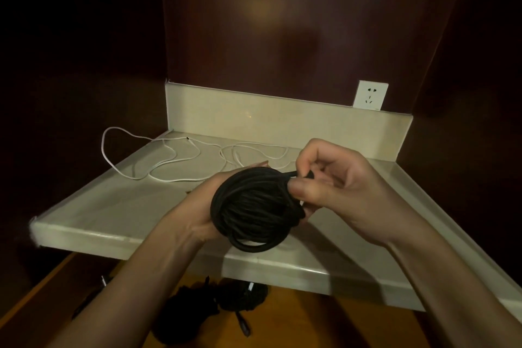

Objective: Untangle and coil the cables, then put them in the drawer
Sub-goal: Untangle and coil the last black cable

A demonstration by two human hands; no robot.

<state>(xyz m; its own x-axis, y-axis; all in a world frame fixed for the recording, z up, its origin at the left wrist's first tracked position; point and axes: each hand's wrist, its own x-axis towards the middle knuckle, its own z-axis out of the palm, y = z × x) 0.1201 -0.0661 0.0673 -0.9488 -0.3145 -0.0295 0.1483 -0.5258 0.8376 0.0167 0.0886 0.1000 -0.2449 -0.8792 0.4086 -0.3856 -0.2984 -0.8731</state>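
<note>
A coiled black cable sits in the palm of my left hand, held above the pale stone counter. My right hand pinches the cable's free end at the top right of the coil, thumb pressed against the loops. A white cable lies loose and tangled on the counter behind my hands, one loop hanging over the left edge. Below the counter the wooden drawer stands pulled out, with dark coiled cables lying in it.
A white wall socket is mounted above the counter's back lip at the right. Dark wooden panels close the niche on the left, back and right. The counter has a raised rim along its back and sides.
</note>
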